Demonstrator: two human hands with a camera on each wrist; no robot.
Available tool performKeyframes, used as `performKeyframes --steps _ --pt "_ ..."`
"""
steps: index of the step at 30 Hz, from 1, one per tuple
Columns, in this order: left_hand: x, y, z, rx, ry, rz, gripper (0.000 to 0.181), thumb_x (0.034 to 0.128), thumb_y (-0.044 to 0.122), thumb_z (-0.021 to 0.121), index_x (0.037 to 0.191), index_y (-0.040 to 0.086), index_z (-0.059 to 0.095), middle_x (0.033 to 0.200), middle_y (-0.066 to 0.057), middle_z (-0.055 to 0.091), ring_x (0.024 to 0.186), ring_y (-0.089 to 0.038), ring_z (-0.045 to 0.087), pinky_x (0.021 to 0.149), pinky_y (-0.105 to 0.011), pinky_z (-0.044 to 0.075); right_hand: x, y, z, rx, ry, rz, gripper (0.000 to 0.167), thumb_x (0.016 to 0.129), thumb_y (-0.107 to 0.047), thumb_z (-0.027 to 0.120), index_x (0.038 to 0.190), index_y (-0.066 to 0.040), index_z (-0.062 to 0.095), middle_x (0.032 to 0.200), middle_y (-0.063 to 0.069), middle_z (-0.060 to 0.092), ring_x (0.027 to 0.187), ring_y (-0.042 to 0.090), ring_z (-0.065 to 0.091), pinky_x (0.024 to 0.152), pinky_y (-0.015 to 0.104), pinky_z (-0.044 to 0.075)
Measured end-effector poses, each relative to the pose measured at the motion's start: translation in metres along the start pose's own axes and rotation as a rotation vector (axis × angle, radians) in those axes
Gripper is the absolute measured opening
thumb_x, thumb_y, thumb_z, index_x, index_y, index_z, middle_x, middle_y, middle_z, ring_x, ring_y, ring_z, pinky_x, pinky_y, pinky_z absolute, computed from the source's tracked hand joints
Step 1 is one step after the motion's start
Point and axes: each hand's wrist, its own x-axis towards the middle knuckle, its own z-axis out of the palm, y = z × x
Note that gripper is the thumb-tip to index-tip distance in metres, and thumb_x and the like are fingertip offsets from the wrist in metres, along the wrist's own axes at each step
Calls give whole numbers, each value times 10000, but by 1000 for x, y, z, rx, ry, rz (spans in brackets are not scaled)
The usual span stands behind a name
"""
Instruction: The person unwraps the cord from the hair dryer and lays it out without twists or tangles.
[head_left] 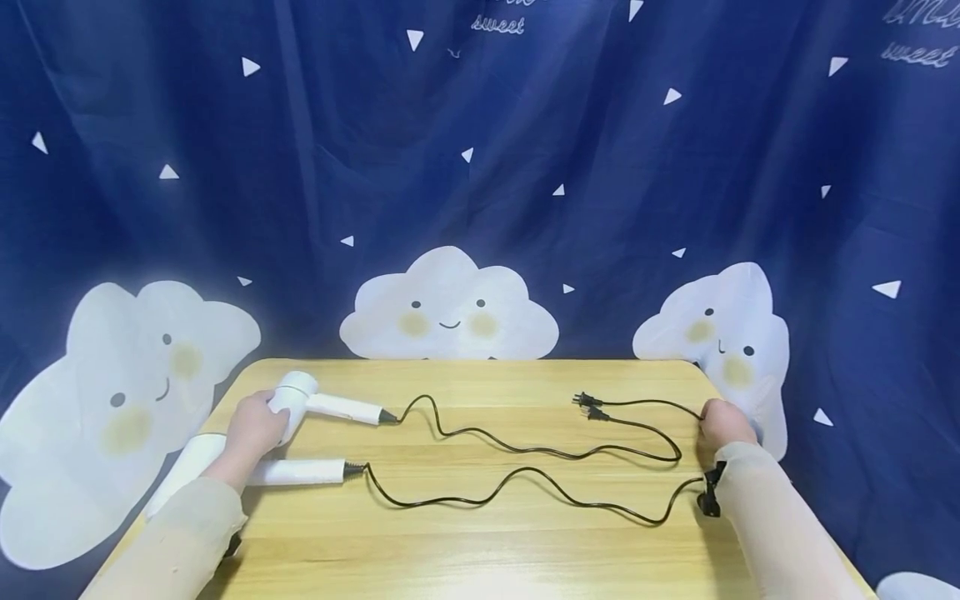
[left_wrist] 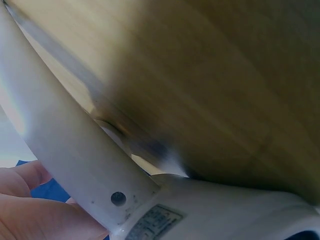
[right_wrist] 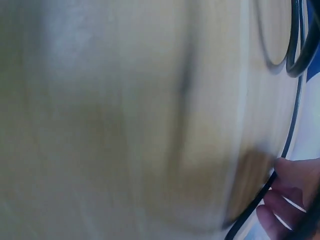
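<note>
Two white hair dryers lie on the table's left side, the far one (head_left: 341, 407) and the near one (head_left: 300, 472), their handles pointing right. My left hand (head_left: 253, 427) grips the head of the far dryer; its fingers are partly hidden. The left wrist view has a white dryer (left_wrist: 75, 120) across it, with the left hand (left_wrist: 40, 202) at the lower left. Over at the right edge, my right hand (head_left: 726, 425) pinches a black power cord (right_wrist: 257, 197) between thumb and fingers. Two black plugs (head_left: 587, 406) lie side by side left of that hand.
Black cords (head_left: 540, 450) run in waves across the wooden table (head_left: 487, 550) from both dryers to the right. A dark blue curtain (head_left: 480, 183) with white clouds hangs behind the table. Black straps (head_left: 708, 492) sit at the wrists.
</note>
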Motion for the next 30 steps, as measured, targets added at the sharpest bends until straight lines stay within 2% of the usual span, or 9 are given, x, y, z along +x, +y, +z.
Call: performKeyframes --steps 5,9,12,17,24,30 --pt "1 0 -1 2 0 -6 582 933 130 517 1369 -224 365 1333 -459 415 1193 -605 440 1034 -636 378 3 4 3 -30 -11 -4 157 848 13 459 824 72 602 835 329 629 814 524 613 758 610 509" --pt "1 -1 0 3 0 0 584 932 134 515 1372 -221 369 1335 -458 413 1195 -606 438 1032 -638 378 5 4 2 -33 -28 -2 147 810 5 472 794 101 582 804 336 616 787 522 610 752 618 503" --pt "2 -3 1 5 1 1 587 930 136 511 1373 -222 368 1338 -459 410 1197 -608 436 1030 -639 380 5 1 -2 -7 -26 61 187 811 -28 507 839 142 580 867 380 610 822 542 605 740 625 503" --pt "1 -2 1 8 7 0 585 924 136 509 1365 -224 376 1336 -458 413 1199 -609 434 1031 -636 381 1 -1 -6 18 47 147 245 811 -67 538 860 170 580 905 411 605 844 574 592 704 631 494" --pt "-1 0 0 1 4 -6 585 929 133 513 1367 -226 366 1335 -461 411 1198 -609 433 1035 -636 377 4 7 -2 5 128 134 203 793 -19 501 770 155 603 804 383 616 769 559 602 674 627 486" --pt "-1 1 -1 0 -3 -15 583 937 140 508 1371 -222 363 1341 -455 411 1199 -603 437 1035 -633 378 6 12 1 -16 90 147 180 798 3 501 759 144 606 786 356 626 729 519 611 660 616 499"
